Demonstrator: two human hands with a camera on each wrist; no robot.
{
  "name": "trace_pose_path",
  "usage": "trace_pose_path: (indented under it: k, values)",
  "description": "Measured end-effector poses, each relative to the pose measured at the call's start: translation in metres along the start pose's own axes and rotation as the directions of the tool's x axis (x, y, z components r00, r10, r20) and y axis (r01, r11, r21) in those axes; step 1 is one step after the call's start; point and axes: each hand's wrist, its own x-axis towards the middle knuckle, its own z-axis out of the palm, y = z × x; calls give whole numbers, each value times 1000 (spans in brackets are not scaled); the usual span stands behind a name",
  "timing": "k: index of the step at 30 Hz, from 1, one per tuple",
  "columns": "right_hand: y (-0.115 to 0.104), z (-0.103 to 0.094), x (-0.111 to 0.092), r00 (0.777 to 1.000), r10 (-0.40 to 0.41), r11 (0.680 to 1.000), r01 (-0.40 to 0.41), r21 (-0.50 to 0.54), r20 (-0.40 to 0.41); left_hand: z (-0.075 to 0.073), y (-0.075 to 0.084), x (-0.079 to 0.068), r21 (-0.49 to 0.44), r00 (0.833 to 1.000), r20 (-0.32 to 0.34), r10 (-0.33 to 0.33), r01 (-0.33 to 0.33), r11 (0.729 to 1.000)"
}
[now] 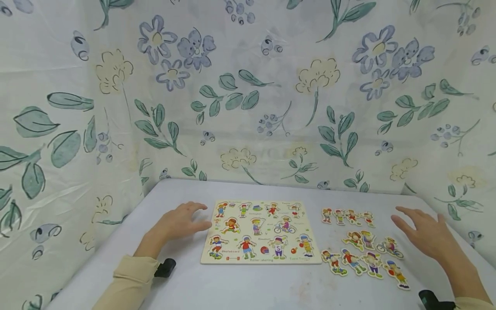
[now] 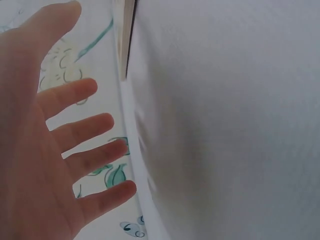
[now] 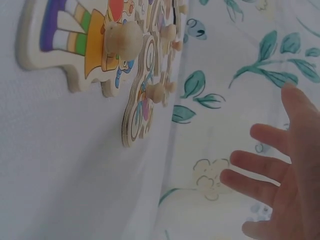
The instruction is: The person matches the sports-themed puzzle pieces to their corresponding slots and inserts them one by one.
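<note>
A wooden puzzle board printed with children playing sports lies flat on the white table. Just off its left edge is my left hand, fingers spread, holding nothing; the left wrist view shows the same hand beside the board's edge. Several cut-out puzzle pieces lie in rows to the right of the board, among them a cyclist piece and an orange-shirted piece. The right wrist view shows wooden knobs on them. My right hand hovers right of these pieces, fingers apart and holding nothing.
The white table runs back to a floral cloth hanging behind and at both sides. A small black device is by the left wrist, another black device by the right wrist.
</note>
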Motion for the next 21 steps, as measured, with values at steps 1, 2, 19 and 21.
trace_pose_path:
  k: [1,2,19,21]
  values:
    - [0,0,0,1000,0,1000,0,1,5,1,1,0,-6,1000,16,-2,2,1000]
    - [-1,0,0,1000,-2,1000,2,1,6,3,2,0,-11,999,32,-4,4,1000]
    - [-12,-1,1,997,-19,998,14,65,71,12,13,-1,-3,986,169,-11,12,1000]
    - [-15,-1,2,997,-28,997,22,77,78,12,14,-1,1,984,176,-24,24,1000]
